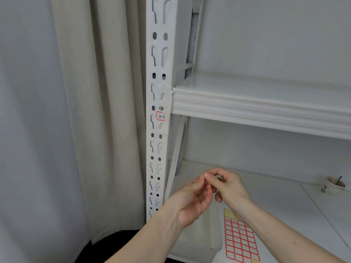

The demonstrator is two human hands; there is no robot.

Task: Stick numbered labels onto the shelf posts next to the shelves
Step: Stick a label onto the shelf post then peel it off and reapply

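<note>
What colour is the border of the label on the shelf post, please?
Red, around the label marked 2-2; head view.

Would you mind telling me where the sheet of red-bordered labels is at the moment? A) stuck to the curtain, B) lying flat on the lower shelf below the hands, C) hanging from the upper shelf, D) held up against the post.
B: the label sheet lies flat on the lower shelf, beneath the right hand and left hand, which meet above it.
</note>
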